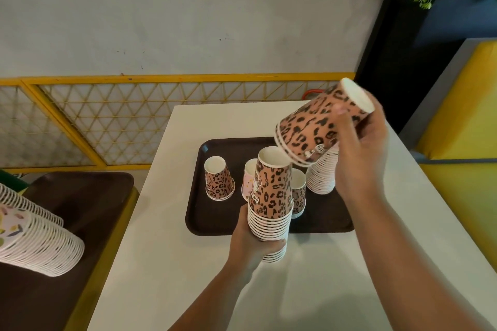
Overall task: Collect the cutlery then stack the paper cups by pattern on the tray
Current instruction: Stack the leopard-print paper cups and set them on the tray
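Fingers of the right hand (360,148) close their grip round a tilted leopard cup (320,126), possibly two nested, above the leopard stack (271,204) clasped by the left hand (250,242) at the tray (215,220) edge; loose cups (219,183) and a white stack (322,174) stand behind on the bench (188,263).

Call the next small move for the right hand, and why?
Probably lower the tilted leopard cup in the right hand over the leopard stack held by the left hand: patterns match, and its mouth hangs just above the stack's top, both inverted.
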`<act>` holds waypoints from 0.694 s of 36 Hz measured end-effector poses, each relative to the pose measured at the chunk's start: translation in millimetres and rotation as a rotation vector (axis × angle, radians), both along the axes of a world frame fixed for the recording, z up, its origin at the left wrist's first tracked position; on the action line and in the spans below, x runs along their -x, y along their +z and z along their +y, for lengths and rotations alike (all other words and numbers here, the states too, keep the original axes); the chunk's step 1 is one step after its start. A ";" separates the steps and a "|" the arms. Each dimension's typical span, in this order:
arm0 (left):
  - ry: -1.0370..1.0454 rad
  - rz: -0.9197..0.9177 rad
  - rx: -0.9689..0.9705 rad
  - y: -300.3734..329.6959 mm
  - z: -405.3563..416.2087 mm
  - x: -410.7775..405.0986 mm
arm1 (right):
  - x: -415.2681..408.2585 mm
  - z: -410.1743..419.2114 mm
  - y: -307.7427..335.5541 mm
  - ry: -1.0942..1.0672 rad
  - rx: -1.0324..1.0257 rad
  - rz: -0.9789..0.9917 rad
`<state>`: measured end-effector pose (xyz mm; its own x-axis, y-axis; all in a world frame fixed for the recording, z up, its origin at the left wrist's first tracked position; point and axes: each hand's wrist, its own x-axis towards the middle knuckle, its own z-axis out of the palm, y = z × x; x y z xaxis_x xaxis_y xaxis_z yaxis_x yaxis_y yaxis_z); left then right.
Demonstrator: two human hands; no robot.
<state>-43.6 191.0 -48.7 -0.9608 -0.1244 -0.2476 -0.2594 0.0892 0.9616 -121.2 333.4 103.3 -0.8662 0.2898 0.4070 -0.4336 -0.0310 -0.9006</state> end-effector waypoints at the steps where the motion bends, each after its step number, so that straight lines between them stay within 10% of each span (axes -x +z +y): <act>1: 0.006 -0.002 0.000 0.3 -0.7 0.0 | 2.6 3.2 -0.2 -0.033 -0.005 0.003; 18: 0.025 0.008 -0.011 2.7 -2.8 3.3 | 5.5 -5.5 -102.1 0.017 -0.426 -0.348; 25: 0.034 0.013 -0.010 -0.1 -1.2 1.1 | -6.5 -17.7 -64.6 0.131 -0.360 -0.186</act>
